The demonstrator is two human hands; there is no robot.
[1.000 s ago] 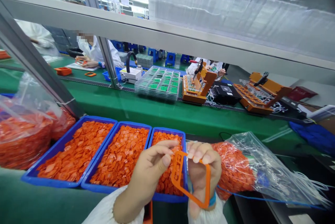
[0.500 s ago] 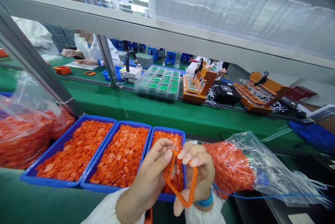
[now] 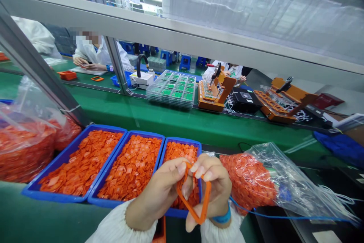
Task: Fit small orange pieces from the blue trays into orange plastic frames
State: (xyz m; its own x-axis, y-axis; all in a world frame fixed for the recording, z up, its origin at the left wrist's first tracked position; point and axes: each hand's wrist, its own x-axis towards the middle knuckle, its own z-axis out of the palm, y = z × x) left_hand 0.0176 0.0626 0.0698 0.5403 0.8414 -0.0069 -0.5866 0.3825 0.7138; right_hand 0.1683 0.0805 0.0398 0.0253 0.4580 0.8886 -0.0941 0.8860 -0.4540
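Observation:
Between my two hands is an orange plastic frame, a thin rectangular surround with an open middle, held tilted. My left hand pinches its upper left corner between thumb and fingers. My right hand grips the top and right side, fingertips on the upper edge and thumb near the lower corner. Behind the hands stands a blue bin of small orange plastic pieces, partly hidden by them. Whether a small piece sits in the fingertips I cannot tell.
Two more blue bins of orange pieces stand to the left, beside bagged pieces. A clear bag of orange parts lies right. Trays of green boards and orange fixtures stand across the bench. Co-workers sit beyond a metal post.
The orange frame has shifted slightly left and turned a little in my hands; my left hand has tipped over slightly. Across the bench, a co-worker's hands have come together.

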